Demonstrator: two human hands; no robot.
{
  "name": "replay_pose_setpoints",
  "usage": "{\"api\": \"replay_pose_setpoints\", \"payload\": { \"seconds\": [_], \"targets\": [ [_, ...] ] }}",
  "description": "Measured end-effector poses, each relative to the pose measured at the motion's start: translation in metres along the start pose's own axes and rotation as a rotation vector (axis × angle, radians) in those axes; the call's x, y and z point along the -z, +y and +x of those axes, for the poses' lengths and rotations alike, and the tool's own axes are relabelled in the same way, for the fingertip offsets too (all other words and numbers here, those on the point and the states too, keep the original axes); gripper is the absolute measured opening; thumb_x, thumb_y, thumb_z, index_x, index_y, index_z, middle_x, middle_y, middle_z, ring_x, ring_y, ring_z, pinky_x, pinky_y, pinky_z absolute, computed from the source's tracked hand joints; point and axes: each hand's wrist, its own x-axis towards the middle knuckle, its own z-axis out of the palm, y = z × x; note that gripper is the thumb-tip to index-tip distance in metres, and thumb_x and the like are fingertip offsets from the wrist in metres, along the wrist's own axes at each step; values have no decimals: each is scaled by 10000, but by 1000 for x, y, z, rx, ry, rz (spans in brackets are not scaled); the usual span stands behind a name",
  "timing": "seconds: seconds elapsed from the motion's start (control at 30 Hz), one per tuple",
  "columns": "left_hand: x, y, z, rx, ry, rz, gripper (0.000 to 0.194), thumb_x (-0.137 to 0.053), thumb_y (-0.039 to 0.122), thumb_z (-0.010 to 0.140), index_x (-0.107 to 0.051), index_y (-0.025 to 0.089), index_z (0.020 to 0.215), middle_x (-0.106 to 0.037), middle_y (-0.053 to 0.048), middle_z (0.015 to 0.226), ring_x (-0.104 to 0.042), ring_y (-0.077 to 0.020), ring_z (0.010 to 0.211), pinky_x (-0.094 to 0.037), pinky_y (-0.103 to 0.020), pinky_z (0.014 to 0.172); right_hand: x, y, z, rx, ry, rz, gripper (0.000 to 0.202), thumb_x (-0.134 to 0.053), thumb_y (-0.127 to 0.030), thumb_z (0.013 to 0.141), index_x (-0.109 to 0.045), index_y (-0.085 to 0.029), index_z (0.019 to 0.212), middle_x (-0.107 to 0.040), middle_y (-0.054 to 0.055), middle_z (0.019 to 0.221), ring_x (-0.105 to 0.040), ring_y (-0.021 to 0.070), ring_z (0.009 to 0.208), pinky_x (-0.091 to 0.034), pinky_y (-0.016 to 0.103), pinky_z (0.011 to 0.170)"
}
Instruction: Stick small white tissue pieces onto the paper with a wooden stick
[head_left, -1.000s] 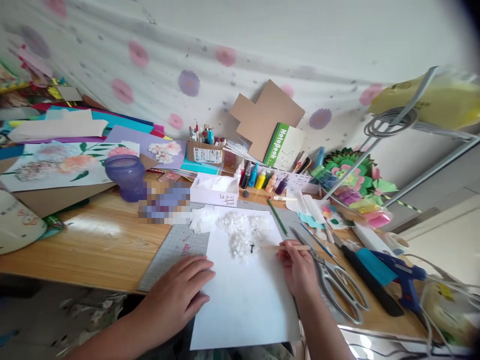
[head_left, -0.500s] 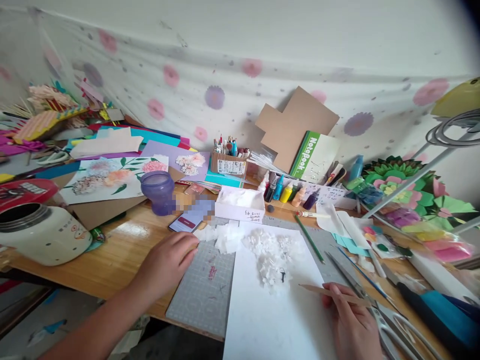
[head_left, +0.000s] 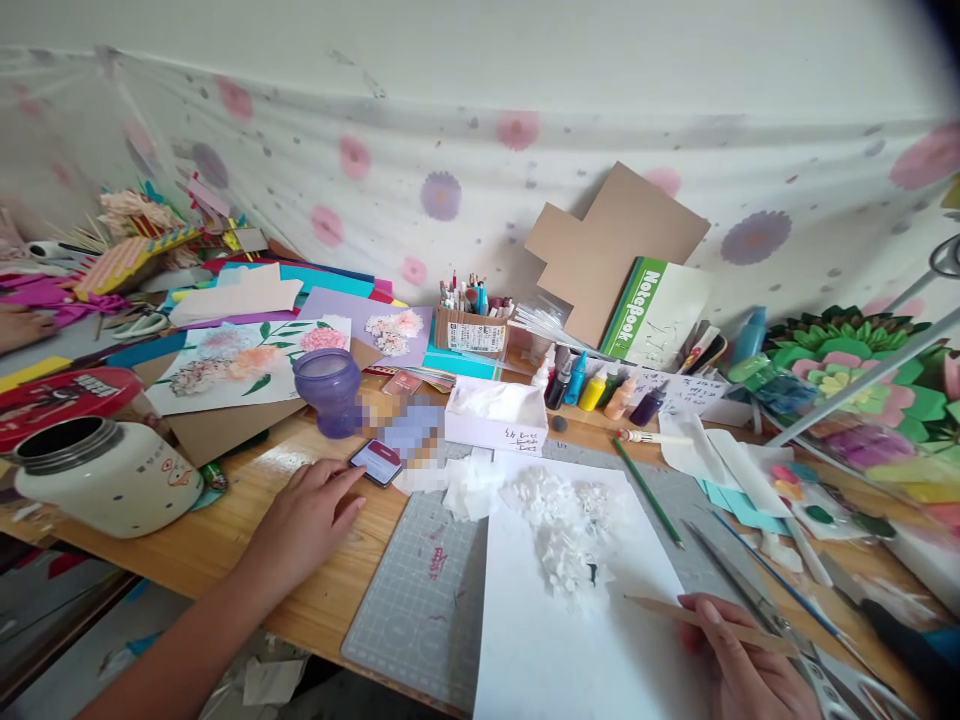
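My left hand (head_left: 319, 510) lies over the wooden table with its fingers somewhat spread, fingertips at the lower left edge of a phone (head_left: 376, 462). Nothing is held in it. At the lower right, my right hand (head_left: 739, 650) pinches a thin, pointed wooden stick (head_left: 667, 607), whose tip points left over a white sheet (head_left: 540, 640). Ruffled white paper petals (head_left: 566, 555) are clustered on the upper part of that sheet. More thin white pieces (head_left: 472, 487) lie just left of the cluster, on a grey cutting mat (head_left: 409, 590).
Behind the sheet stand a white box (head_left: 495, 418) and small paint bottles (head_left: 592, 390). A green pencil (head_left: 652, 495) and scissors (head_left: 739, 580) lie to the right. A purple vase (head_left: 328, 395) and white jar (head_left: 109, 480) stand left. Paper flowers fill the far right.
My left hand has moved left and away from the white pieces to the phone's edge, its fingers spreading. The camera view has shifted slightly left. My right hand still holds the stick.
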Motion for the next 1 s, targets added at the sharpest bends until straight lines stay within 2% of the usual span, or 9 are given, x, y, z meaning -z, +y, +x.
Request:
{"api": "replay_pose_setpoints", "payload": {
  "seconds": [0.1,0.23,0.3,0.4,0.47,0.53,0.67,0.83,1.0],
  "targets": [
    [1,3,10,3,-38,38,392,-485,419,849,-613,277,1192,-583,-83,1099,-528,-282,1032,-425,-412,895,-1,-6,-1,-4,23,-6,545,-672,-725,491,-690,-189,582,-667,104,803,-592,275,769,-439,394,729],
    [9,13,23,69,-56,39,609,-478,481,854,-369,271,1416,-538,-117,1202,-498,-335,1099,-398,-481,893,-3,-8,-3,-19,45,-9,536,-666,-710,507,-698,-196,656,-676,102,800,-594,273,750,-441,389,687],
    [14,22,22,47,-32,-18,577,-465,483,868,-408,224,1380,-548,-126,1189,-503,-326,1097,-397,-473,907,-2,-4,-2,-25,31,14,526,-671,-690,525,-708,-199,708,-675,92,784,-592,267,740,-450,384,677],
    [18,37,11,-63,-105,-195,445,-447,461,892,-519,207,1250,-610,-90,1044,-563,-257,979,-447,-385,852,0,3,1,-24,-3,49,512,-684,-667,548,-710,-194,742,-670,85,790,-591,264,751,-451,384,695],
    [16,40,5,-89,-132,-235,380,-437,426,904,-563,215,1194,-617,-76,994,-572,-241,936,-463,-366,817,3,6,3,-23,-17,35,510,-684,-664,564,-707,-190,751,-681,92,846,-597,269,786,-444,383,716],
    [13,36,4,-81,-72,-174,353,-439,388,903,-603,203,1154,-603,-88,1016,-549,-259,974,-451,-395,853,4,6,3,-10,-37,4,502,-675,-665,589,-702,-190,747,-691,100,895,-605,275,815,-440,379,723],
    [8,18,20,-60,21,-30,398,-492,411,865,-617,202,1180,-557,-106,1131,-491,-294,1056,-419,-446,912,3,-1,-2,19,-37,-47,511,-643,-666,635,-693,-179,784,-692,90,877,-605,264,809,-444,362,722],
    [2,14,40,-46,-58,-6,476,-547,451,826,-584,223,1242,-521,-97,1236,-474,-303,1099,-410,-441,940,-1,-9,-8,32,-23,-43,568,-611,-675,651,-678,-149,855,-664,60,795,-573,226,750,-441,339,719],
    [-6,18,54,-37,-72,-4,544,-550,503,808,-565,210,1266,-523,-109,1250,-473,-321,1119,-404,-453,947,-3,-23,-13,2,-14,-35,596,-628,-708,568,-664,-150,775,-683,102,850,-596,262,798,-448,346,688]
  ]
}}
